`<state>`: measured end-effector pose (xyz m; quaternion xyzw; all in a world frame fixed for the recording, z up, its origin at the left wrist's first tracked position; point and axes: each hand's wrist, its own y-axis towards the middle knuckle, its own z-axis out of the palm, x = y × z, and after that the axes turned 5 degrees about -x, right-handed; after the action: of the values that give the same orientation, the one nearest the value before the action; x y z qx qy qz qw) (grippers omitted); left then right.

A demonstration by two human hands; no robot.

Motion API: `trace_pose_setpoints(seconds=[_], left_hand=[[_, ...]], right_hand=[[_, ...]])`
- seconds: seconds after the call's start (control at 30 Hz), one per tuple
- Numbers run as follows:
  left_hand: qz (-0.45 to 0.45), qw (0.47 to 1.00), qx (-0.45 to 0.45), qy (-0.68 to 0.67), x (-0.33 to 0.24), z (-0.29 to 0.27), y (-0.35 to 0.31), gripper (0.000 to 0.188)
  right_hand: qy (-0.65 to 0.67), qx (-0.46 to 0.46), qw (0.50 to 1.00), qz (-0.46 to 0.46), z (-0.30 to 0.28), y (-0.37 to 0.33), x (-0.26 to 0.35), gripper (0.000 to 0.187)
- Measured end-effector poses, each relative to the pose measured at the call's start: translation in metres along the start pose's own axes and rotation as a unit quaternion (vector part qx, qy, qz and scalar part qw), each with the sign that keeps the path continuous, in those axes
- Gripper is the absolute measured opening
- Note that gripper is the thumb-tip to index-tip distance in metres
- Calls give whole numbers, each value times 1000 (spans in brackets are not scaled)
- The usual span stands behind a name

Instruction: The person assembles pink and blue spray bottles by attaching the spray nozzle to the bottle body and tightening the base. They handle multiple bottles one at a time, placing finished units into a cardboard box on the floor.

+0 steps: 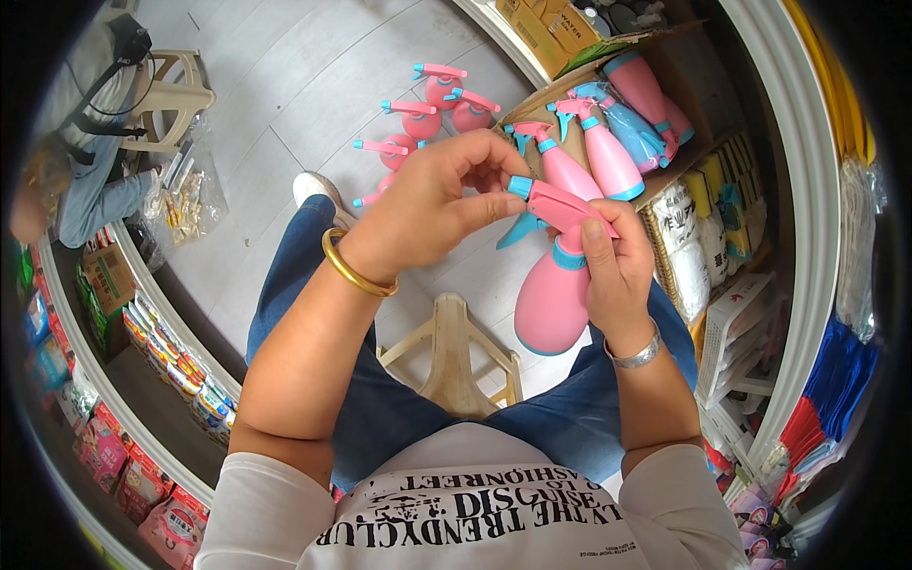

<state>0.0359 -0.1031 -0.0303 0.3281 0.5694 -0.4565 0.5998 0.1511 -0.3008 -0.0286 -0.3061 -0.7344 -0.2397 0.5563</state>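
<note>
A pink spray bottle (pixel 549 306) with a blue collar and blue trigger is tilted in front of me, above my lap. My right hand (pixel 619 271) is closed round its neck and the back of its spray head, the thumb pressing on top. At the front of the head, my left hand (pixel 432 204) pinches the blue nozzle (pixel 520 187) between thumb and fingers; the fingertips are partly hidden. Several similar pink spray bottles (pixel 420 124) stand upright on the floor beyond my left hand.
At the right, an open cardboard box (pixel 698 142) holds more pink spray bottles (pixel 611 160). A stool (pixel 446 366) shows between my legs. Shelves with packets (pixel 180 361) curve along the left, and a white plastic basket (pixel 736 323) stands right. Another person (pixel 90 180) is at the far left.
</note>
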Motion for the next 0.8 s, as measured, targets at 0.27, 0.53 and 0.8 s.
trace_pose_setpoints(seconds=[0.27,0.53,0.8], left_hand=[[-97,995,35,16,-14,-7,-2,16],[-75,997,10,9,-10,-3,-1,17],[-3,998,3,61,0,4,-3,9]], right_hand=[[65,29,996,59,-1,1,12,24],[68,37,994,74,-2,2,11,24],[231,13,960,159,0,2,10,22]])
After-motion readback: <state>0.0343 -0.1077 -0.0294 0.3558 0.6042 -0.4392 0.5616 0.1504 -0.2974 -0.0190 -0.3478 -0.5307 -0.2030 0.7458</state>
